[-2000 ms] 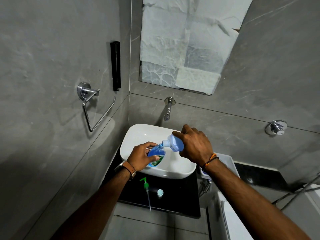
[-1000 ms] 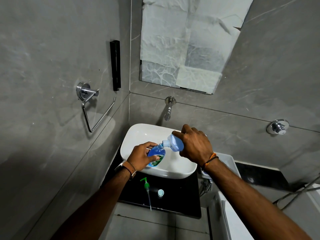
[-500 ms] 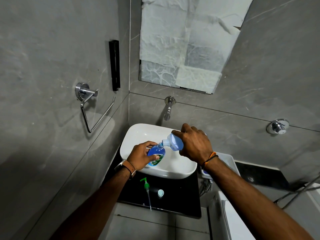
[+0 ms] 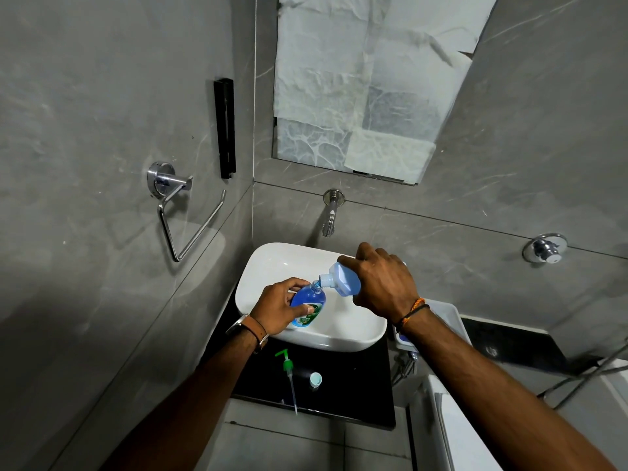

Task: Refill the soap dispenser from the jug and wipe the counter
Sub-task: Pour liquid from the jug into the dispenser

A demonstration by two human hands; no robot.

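I'm mid-refill. Over the white basin (image 4: pixel 272 266) my left hand (image 4: pixel 278 309) curls round the soap dispenser (image 4: pixel 309 305), and my right hand (image 4: pixel 384 283) grips the tilted jug (image 4: pixel 341 278), spout at its neck. The dispenser looks nearly full of blue soap, though I can't make out a stream. The pump (image 4: pixel 289 367) lies on the counter (image 4: pixel 356 385) just in front of the basin; refitting and wiping are left.

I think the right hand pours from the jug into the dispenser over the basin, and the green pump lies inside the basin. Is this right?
One detail is wrong: the head view shows the green pump lying on the black counter in front of the basin, not inside it. The pouring part stands.
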